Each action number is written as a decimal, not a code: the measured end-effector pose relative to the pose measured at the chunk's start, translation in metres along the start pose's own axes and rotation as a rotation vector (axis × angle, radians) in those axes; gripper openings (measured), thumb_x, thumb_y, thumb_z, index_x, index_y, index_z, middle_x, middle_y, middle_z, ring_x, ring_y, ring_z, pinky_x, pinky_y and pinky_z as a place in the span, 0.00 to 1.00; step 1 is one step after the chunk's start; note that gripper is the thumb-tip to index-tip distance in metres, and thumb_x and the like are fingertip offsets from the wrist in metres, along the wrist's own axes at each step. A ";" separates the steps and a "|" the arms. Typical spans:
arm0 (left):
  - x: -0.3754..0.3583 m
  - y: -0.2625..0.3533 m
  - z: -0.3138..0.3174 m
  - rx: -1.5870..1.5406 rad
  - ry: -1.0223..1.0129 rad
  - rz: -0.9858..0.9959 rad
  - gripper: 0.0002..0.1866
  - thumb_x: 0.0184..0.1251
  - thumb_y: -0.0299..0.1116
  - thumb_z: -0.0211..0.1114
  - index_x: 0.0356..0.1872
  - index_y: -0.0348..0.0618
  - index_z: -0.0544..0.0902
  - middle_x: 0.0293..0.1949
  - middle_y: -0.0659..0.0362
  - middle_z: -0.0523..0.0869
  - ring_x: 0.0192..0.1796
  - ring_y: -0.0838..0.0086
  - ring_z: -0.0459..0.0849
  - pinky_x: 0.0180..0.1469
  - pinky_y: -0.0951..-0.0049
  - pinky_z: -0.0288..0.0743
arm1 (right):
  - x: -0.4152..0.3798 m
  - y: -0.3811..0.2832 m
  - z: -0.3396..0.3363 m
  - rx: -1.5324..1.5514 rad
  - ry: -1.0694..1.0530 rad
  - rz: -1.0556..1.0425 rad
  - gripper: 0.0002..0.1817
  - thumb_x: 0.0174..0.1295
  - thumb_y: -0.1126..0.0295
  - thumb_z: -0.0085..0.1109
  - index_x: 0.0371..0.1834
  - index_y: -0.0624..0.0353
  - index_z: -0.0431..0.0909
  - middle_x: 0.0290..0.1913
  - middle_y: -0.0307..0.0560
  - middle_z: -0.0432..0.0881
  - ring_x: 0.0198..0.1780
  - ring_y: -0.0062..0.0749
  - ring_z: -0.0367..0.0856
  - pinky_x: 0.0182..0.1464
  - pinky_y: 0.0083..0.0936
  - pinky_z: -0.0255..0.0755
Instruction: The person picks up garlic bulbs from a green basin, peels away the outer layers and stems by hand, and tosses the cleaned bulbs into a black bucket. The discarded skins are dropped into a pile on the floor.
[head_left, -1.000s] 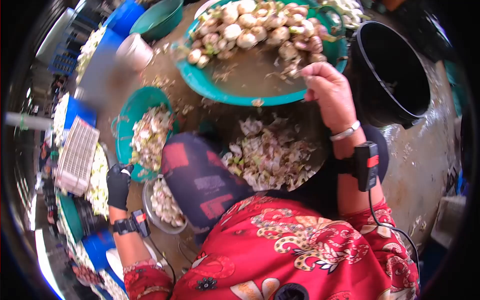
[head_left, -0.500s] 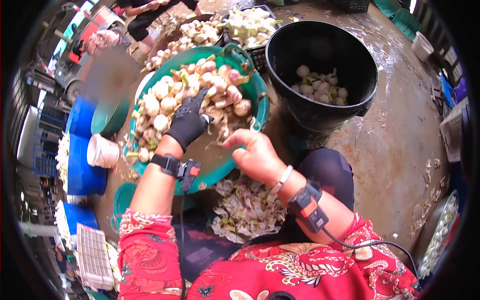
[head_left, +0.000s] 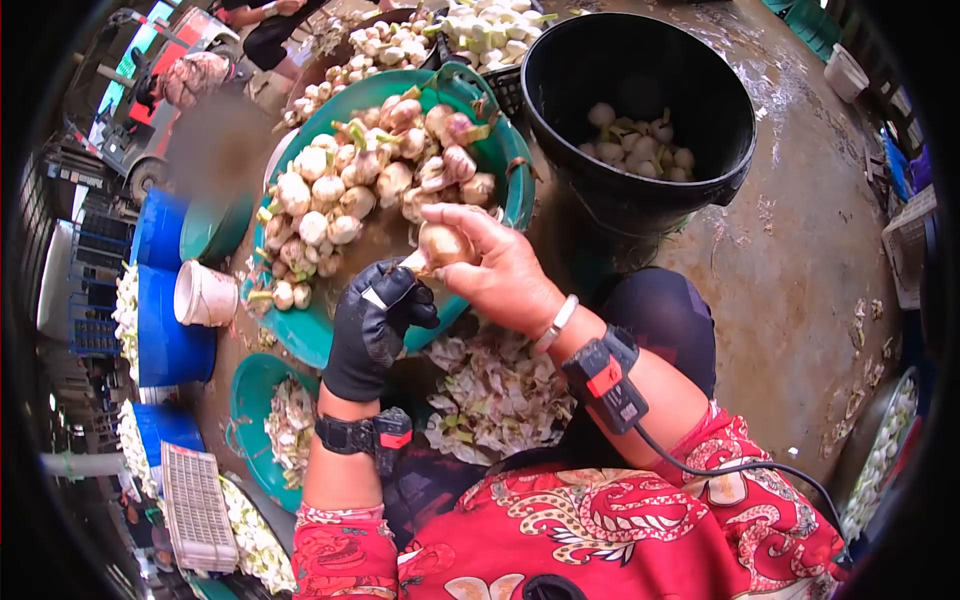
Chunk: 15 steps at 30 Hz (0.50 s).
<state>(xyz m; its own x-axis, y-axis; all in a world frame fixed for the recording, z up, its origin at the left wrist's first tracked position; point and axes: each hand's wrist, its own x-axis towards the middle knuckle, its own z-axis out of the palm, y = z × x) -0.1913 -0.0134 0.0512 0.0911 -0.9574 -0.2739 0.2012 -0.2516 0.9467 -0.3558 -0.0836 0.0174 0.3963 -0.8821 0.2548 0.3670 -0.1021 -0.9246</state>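
Observation:
Held over the front of the green tub (head_left: pixel 316 352), a garlic bulb (head_left: pixel 443 245) sits between the thumb and fingers of my right hand (head_left: pixel 505 272). The bulb's pale stem points left, its end right by the gloved fingers. My left hand (head_left: pixel 368 325), in a black glove, is curled closed beside the stem. A small white piece (head_left: pixel 373 298) shows at its fingers; what the fist holds I cannot make out. Many garlic bulbs (head_left: pixel 328 190) fill the tub's back and left, above brownish water or residue. Below my hands lies a heap of peeled garlic skins (head_left: pixel 500 400).
A tall black bucket (head_left: pixel 640 215) with white bulbs inside stands right of the tub. Behind are more garlic (head_left: pixel 390 45) and a crate of trimmed bulbs (head_left: pixel 490 35). At left are blue barrels (head_left: pixel 175 330), a white pail (head_left: pixel 205 293) and a green basin (head_left: pixel 250 400). People sit farther back.
My left hand has come back from the garlic pile toward me and curled closed. My right hand, previously with bent fingers and no bulb, now grips a garlic bulb slightly higher up.

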 end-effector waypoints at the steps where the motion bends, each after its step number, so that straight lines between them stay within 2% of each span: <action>1: -0.009 -0.002 0.004 -0.007 0.012 0.001 0.15 0.71 0.36 0.57 0.50 0.35 0.77 0.30 0.58 0.82 0.32 0.73 0.82 0.37 0.73 0.78 | -0.003 0.000 0.004 0.242 -0.053 0.163 0.30 0.52 0.80 0.59 0.62 0.60 0.70 0.51 0.48 0.80 0.54 0.31 0.79 0.58 0.25 0.71; 2: -0.017 -0.004 0.008 -0.040 0.051 0.120 0.15 0.71 0.36 0.58 0.50 0.35 0.77 0.33 0.58 0.82 0.34 0.73 0.83 0.39 0.73 0.79 | -0.007 0.001 0.007 0.301 -0.060 0.163 0.26 0.55 0.78 0.62 0.60 0.60 0.72 0.46 0.40 0.82 0.47 0.21 0.79 0.51 0.21 0.75; 3: -0.024 -0.004 0.009 -0.071 0.089 0.241 0.15 0.70 0.35 0.58 0.51 0.35 0.76 0.36 0.58 0.83 0.35 0.73 0.83 0.41 0.73 0.79 | -0.009 -0.001 0.009 0.282 -0.053 0.198 0.26 0.55 0.77 0.62 0.60 0.60 0.72 0.45 0.40 0.81 0.45 0.22 0.79 0.50 0.22 0.75; 5: -0.028 -0.015 -0.007 -0.129 0.042 0.280 0.18 0.71 0.36 0.58 0.56 0.36 0.75 0.44 0.56 0.83 0.43 0.73 0.83 0.48 0.73 0.78 | -0.018 0.002 0.013 0.571 -0.131 0.344 0.25 0.57 0.73 0.64 0.59 0.59 0.73 0.43 0.38 0.81 0.42 0.21 0.79 0.48 0.23 0.75; 6: -0.031 -0.015 -0.006 -0.105 0.075 0.289 0.18 0.71 0.36 0.58 0.56 0.35 0.75 0.45 0.56 0.83 0.44 0.73 0.83 0.49 0.72 0.78 | -0.022 0.000 0.017 0.571 -0.134 0.349 0.25 0.57 0.73 0.64 0.59 0.59 0.73 0.43 0.38 0.81 0.42 0.21 0.79 0.48 0.23 0.75; 8: -0.036 -0.017 -0.001 -0.085 0.112 0.300 0.18 0.72 0.35 0.58 0.57 0.35 0.74 0.46 0.56 0.83 0.46 0.73 0.83 0.51 0.72 0.77 | -0.026 -0.003 0.024 0.326 -0.202 0.423 0.27 0.57 0.68 0.66 0.60 0.59 0.72 0.44 0.42 0.80 0.44 0.26 0.79 0.51 0.25 0.74; 9: -0.039 -0.015 0.001 -0.091 0.125 0.305 0.17 0.72 0.35 0.58 0.55 0.35 0.75 0.46 0.57 0.83 0.46 0.73 0.83 0.51 0.73 0.77 | -0.027 0.002 0.026 0.327 -0.204 0.426 0.27 0.57 0.68 0.66 0.60 0.59 0.72 0.44 0.42 0.80 0.44 0.26 0.79 0.51 0.25 0.74; 11: -0.042 -0.015 -0.001 -0.098 0.141 0.307 0.16 0.72 0.35 0.58 0.53 0.35 0.76 0.47 0.57 0.83 0.47 0.73 0.82 0.52 0.74 0.76 | -0.028 0.016 0.028 -0.093 -0.221 -0.079 0.31 0.55 0.63 0.69 0.62 0.60 0.71 0.48 0.49 0.78 0.50 0.35 0.78 0.56 0.28 0.71; 12: -0.043 -0.016 -0.003 0.014 0.144 0.332 0.15 0.72 0.35 0.58 0.52 0.34 0.77 0.47 0.57 0.83 0.47 0.74 0.82 0.52 0.74 0.76 | -0.030 0.014 0.029 -0.163 -0.225 -0.123 0.35 0.52 0.61 0.71 0.63 0.61 0.69 0.52 0.54 0.75 0.55 0.43 0.75 0.59 0.31 0.68; 13: -0.043 -0.017 -0.005 0.126 0.145 0.354 0.15 0.72 0.35 0.58 0.51 0.34 0.78 0.46 0.57 0.83 0.46 0.74 0.82 0.52 0.75 0.75 | -0.031 0.016 0.032 -0.312 -0.201 -0.265 0.38 0.51 0.61 0.72 0.64 0.61 0.68 0.56 0.57 0.73 0.57 0.45 0.74 0.61 0.33 0.67; 15: -0.043 -0.020 -0.008 0.146 0.183 0.321 0.15 0.71 0.35 0.59 0.50 0.34 0.79 0.45 0.57 0.84 0.44 0.75 0.82 0.48 0.75 0.76 | -0.035 0.017 0.034 -0.275 -0.152 -0.207 0.37 0.51 0.61 0.73 0.64 0.62 0.67 0.53 0.54 0.76 0.53 0.40 0.77 0.58 0.31 0.70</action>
<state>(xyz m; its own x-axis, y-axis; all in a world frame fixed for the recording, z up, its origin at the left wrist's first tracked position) -0.1914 0.0342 0.0429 0.3019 -0.9530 0.0263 -0.0053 0.0259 0.9997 -0.3343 -0.0386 0.0024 0.4649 -0.7537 0.4646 0.2210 -0.4093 -0.8852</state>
